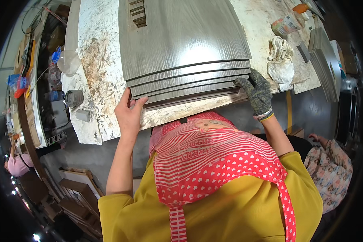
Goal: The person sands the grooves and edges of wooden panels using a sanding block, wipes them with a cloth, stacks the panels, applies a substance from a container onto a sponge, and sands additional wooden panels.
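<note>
A stack of grey wood-grain panels (181, 40) lies on the worktable, its near edges stepped like stairs. The top panel has a slotted cutout (137, 14) near its left side and a bright glare on its face. My bare left hand (128, 113) grips the near left corner of a lower panel (181, 93), thumb toward me and fingers at the side. On the opposite corner, my right hand (258, 92), in a dark grey knit glove, is closed round the panel edges. Its fingertips are partly hidden, so exactly which layers it holds is unclear.
The worktable (100, 72) is stained. To the left are a clear jug (68, 61), a grey tape roll (74, 98) and a small grey block (83, 115). A crumpled rag (280, 62), a plastic jar (286, 25) and more panels (326, 66) are right. Another person's floral sleeve (330, 173) shows lower right.
</note>
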Tool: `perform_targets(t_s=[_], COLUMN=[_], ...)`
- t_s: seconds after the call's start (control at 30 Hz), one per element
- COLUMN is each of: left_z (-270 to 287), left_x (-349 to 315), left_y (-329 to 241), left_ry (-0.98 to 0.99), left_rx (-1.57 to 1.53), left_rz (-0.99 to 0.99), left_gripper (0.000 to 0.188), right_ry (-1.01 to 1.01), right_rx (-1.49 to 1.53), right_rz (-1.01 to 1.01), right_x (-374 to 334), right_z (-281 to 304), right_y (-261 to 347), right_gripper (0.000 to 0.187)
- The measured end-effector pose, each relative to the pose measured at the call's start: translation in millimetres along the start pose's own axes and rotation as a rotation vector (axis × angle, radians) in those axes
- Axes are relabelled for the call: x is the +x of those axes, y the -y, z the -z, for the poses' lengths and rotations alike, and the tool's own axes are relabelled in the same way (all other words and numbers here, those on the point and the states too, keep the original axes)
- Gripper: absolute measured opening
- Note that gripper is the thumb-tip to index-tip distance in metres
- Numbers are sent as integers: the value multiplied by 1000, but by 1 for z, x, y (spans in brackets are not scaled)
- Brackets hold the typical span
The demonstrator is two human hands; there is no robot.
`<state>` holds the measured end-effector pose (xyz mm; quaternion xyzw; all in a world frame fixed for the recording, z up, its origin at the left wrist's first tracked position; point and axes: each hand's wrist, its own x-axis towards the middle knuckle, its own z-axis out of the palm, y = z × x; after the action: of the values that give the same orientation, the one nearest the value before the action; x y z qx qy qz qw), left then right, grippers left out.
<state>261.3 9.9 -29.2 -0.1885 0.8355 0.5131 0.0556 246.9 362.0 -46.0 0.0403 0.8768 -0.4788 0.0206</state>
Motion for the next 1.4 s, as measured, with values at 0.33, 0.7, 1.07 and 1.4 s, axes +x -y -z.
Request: perform_targets(t_s=[0.33, 0.7, 1.07, 1.4], left_z=[-8, -9, -15, -24], left_x=[4, 5, 11, 1], left_y=[26, 44, 51, 40], left_ry=[91, 107, -2, 9], left_rx=[-256, -37, -28, -152], left_rz=[-75, -142, -18, 29], left_gripper=[71, 68, 72, 57], right_ry=[-89, -77, -168, -58], right_rx=[63, -118, -192, -30], right_rz=[38, 94, 76, 88], right_x=[-4, -2, 0, -8], right_z=[-10, -13, -22, -22], right_y=[-14, -26, -11, -37], right_gripper=[32, 50, 45, 51])
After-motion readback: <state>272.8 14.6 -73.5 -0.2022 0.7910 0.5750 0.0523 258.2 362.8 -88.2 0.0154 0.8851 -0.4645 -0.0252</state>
